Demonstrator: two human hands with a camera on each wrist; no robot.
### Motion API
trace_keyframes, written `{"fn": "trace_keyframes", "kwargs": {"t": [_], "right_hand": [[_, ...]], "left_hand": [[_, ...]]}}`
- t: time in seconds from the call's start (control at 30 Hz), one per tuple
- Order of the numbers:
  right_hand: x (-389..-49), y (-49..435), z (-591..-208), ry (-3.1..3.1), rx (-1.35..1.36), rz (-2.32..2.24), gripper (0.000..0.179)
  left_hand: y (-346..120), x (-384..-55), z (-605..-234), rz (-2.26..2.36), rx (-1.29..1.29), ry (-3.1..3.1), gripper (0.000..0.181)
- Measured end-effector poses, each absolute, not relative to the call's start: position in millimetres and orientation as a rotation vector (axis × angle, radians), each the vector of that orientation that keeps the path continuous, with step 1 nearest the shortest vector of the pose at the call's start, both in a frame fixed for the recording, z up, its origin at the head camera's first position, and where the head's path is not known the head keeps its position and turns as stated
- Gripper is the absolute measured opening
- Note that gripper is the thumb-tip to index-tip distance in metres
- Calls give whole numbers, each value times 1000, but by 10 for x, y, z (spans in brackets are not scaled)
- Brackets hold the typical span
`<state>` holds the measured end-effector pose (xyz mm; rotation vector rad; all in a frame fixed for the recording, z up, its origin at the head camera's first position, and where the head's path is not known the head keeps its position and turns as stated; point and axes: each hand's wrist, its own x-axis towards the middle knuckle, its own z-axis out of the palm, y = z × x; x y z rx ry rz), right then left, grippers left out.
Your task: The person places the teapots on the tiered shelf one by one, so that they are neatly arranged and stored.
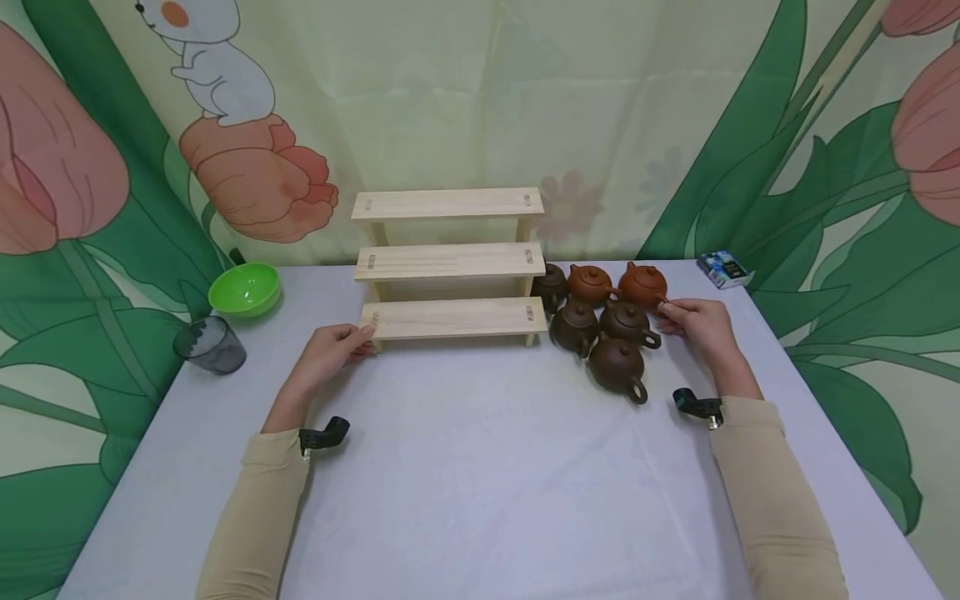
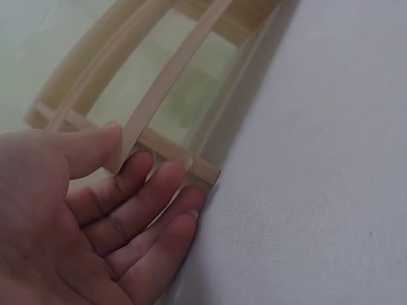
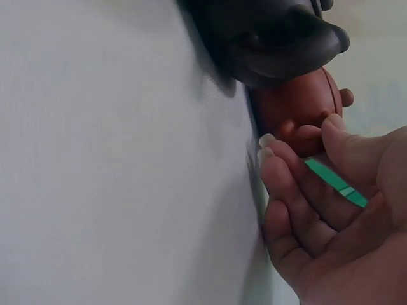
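Note:
A three-step wooden display stand rises against the backdrop at the back of the table. My left hand pinches the left end of its lowest shelf; in the left wrist view the thumb lies on top of the board, with fingers beneath it. Several small teapots cluster at the stand's right. Farthest right at the back is a reddish-brown teapot, whose handle my right hand pinches between thumb and fingers. Beside it sit another reddish teapot and dark brown ones, the nearest a dark brown teapot.
At the left edge, a green bowl sits behind a tilted grey translucent cup. A small blue-and-black box lies at the back right corner. The white-covered table stretches in front, and a printed cloth backdrop hangs behind.

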<state>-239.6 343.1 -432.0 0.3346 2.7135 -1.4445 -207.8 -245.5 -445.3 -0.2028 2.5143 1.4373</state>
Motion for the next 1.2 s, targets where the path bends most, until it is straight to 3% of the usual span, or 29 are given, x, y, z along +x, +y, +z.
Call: {"fn": "trace_keyframes", "kwargs": {"t": [0.53, 1.2], "right_hand": [[-2322, 3351, -3977, 2797, 379, -1488, 53], [-2291, 2980, -3269, 2929, 50, -1513, 48]], "left_hand": [[-2468, -2092, -4465, 1517, -195, 2472, 55], [-2454, -2092, -4502, 1529, -207, 2473, 52]]}}
